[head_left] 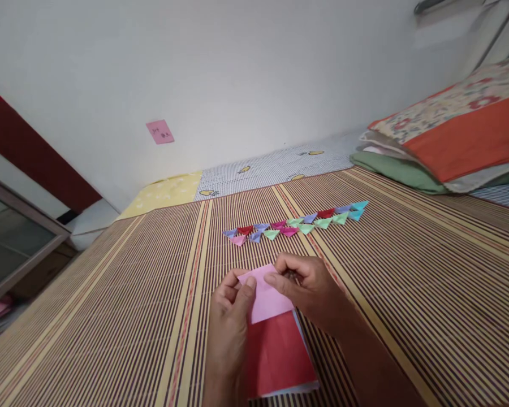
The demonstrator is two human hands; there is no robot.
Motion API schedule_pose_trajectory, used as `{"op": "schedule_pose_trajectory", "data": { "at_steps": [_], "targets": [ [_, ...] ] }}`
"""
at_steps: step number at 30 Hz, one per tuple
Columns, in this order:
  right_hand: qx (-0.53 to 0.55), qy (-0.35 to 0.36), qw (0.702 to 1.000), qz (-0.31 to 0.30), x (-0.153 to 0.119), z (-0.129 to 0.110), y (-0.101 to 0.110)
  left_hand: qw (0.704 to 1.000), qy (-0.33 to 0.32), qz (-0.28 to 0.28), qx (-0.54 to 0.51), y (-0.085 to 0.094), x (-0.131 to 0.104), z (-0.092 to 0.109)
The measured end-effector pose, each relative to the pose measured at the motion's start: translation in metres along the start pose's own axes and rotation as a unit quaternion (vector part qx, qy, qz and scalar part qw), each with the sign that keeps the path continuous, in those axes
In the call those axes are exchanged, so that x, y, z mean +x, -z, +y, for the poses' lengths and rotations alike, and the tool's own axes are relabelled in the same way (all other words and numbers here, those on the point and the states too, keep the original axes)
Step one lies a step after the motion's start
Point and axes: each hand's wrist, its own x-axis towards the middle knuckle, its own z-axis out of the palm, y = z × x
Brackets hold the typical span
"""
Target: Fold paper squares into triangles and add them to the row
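A pink sheet of paper (268,299) is held up between both hands. My left hand (233,305) pinches its left edge, thumb on the near face. At its upper right corner my right hand (307,285) grips it between thumb and bent fingers. Just below lies a stack of coloured paper (280,356) with a red sheet on top, partly hidden by the pink sheet and my left hand. Beyond the hands, small folded paper triangles (289,232) in blue, red, green and pink stand in two slanting rows.
A striped bamboo mat (152,294) covers the surface beneath. Folded bedding with a floral and orange cover (462,127) is piled at the right. A pink note (160,131) is on the white wall. A framed glass panel (17,232) stands at the left.
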Motion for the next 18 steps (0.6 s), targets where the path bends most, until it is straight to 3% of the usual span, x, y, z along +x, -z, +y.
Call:
{"op": "schedule_pose_trajectory", "data": {
  "at_steps": [5, 9, 11, 18],
  "targets": [
    [-0.037, -0.004, 0.997, 0.064, 0.0, 0.004, -0.006, 0.995, -0.056, 0.01, 0.085, -0.004, 0.0, 0.001],
    [0.057, -0.068, 0.996, 0.01, 0.001, 0.007, -0.002, 0.993, -0.062, -0.018, 0.103, -0.004, -0.001, 0.001],
    [0.09, -0.065, 0.994, -0.022, 0.001, 0.009, 0.001, 0.992, -0.051, -0.043, 0.105, -0.001, -0.002, 0.001],
    [0.038, -0.03, 0.999, -0.01, 0.001, 0.013, 0.0, 0.981, -0.043, -0.099, 0.163, 0.017, -0.001, 0.009]
  ]
}}
